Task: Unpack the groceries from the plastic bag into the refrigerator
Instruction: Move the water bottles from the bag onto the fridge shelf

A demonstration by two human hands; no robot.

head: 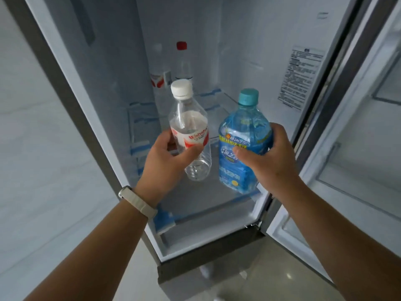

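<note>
Bare forearms, a beige woven wristband (pixel 138 202) (left wrist).

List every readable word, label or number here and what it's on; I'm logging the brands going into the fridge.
"Wahaha": red and white label of the clear bottle in the left hand.
Blue bottle in the right hand: Chinese label text, too blurred to read.
Sticker on the fridge wall: print too small.
Back bottles: no readable text.

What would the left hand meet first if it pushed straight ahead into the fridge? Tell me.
Probably the two bottles at the back; the left hand and its clear bottle point toward them, though depth is unclear.
</note>
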